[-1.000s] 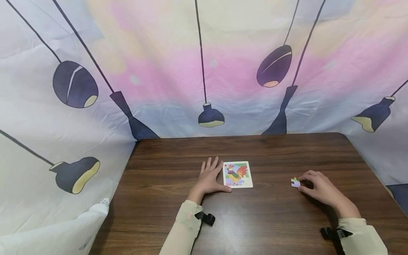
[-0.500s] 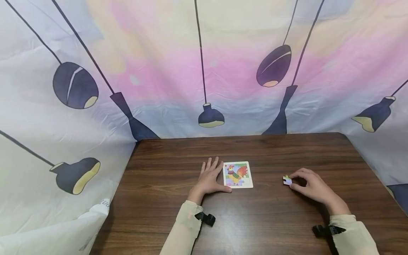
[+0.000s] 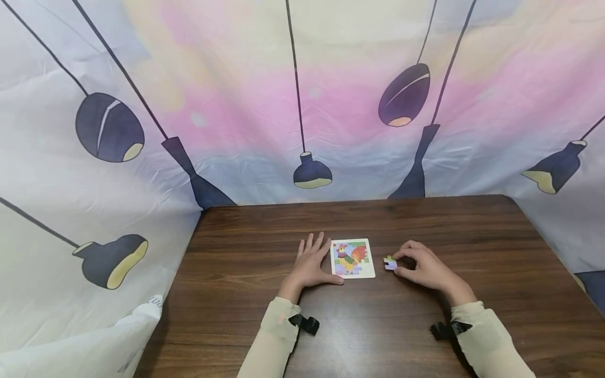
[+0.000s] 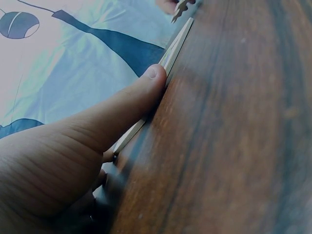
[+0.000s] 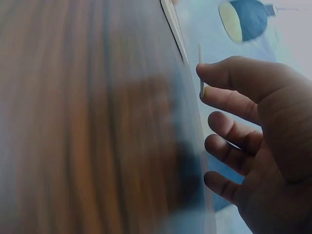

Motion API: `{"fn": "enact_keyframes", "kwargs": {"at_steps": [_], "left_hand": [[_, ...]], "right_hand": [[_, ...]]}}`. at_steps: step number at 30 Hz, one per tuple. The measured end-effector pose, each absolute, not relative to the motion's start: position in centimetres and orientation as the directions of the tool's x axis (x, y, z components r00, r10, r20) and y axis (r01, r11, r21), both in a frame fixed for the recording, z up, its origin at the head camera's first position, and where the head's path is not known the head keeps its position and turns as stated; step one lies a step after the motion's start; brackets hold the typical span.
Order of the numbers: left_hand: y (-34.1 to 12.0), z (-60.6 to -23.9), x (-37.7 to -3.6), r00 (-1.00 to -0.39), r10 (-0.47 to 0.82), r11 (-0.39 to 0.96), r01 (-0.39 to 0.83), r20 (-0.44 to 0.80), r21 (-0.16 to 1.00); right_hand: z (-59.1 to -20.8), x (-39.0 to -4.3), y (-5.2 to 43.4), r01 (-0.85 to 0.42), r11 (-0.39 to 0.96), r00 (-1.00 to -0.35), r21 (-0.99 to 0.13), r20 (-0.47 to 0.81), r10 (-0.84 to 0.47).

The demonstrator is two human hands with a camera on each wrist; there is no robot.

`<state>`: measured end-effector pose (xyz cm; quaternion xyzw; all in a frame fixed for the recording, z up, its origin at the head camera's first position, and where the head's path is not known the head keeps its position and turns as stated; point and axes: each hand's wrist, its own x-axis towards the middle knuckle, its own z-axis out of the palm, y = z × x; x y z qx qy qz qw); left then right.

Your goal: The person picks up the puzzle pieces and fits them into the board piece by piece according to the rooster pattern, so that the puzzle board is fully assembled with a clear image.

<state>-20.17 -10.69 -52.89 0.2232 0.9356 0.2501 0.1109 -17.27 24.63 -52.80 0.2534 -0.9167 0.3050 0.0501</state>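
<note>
Piece (image 3: 390, 263) pinched upright, edge toward puzzle board (image 3: 352, 258).

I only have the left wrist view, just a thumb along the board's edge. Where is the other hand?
Observer: The right hand is just right of the puzzle board, apart from it.
Operator: Is it holding anything?
Observer: Yes, thumb and forefinger pinch a small puzzle piece.
Operator: Has the piece touched the board?
Observer: No, bare table shows between them in the head view.
Operator: And my left hand?
Observer: The left hand lies flat, fingers straight, against the board's left side.
</note>
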Motion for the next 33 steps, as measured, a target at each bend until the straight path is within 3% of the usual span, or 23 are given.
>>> {"fn": "enact_keyframes", "kwargs": {"at_steps": [14, 33], "left_hand": [[-10.6, -52.7, -20.0, -0.88, 0.468, 0.769, 0.356, -0.087, 0.531], [-10.8, -52.9, -20.1, -0.877, 0.471, 0.767, 0.356, -0.091, 0.534]], "right_hand": [[-52.0, -18.4, 19.3, -0.525, 0.661, -0.833, -0.537, 0.163, -0.529], [-52.4, -18.6, 18.5, -0.522, 0.665, -0.831, -0.534, 0.141, -0.539]]}}
